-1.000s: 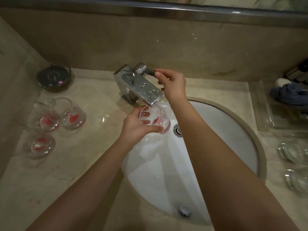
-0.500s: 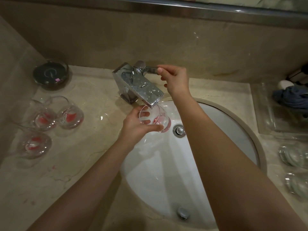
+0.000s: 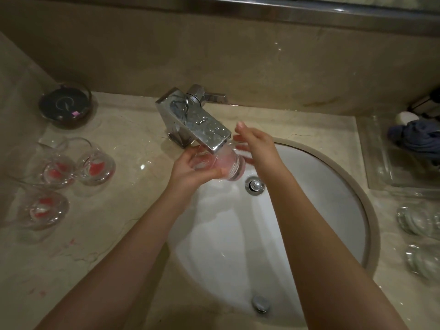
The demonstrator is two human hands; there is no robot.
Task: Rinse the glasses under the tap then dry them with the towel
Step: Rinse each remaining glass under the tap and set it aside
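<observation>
Head view, and I'm in the rinsing step: my left hand [image 3: 190, 169] curls round the glass [image 3: 220, 164], fingers and thumb wrapped about its body, holding it tipped on its side right under the tap [image 3: 198, 122] spout, over the sink [image 3: 362, 186]. The glass looks pink-tinted near its base; whether water runs into it I cannot tell, the flow is too blurred. My right hand [image 3: 256, 145] hangs just beside the glass's far end, fingers straight and loosely spread, gripping nothing. Next move, I judge, calls for that hand to steady or rub the glass while it turns under the spout, with a firm grip since wet glass is slippery. On the tabletop [image 3: 114, 222] to the left, three glasses [image 3: 95, 166] stand with red residue in their bottoms, waiting their rinse. At right, clear glasses [image 3: 414, 220] lie without colour. The towel [image 3: 416, 136], blue, sits bunched in a clear tray [image 3: 376, 163], well apart.
</observation>
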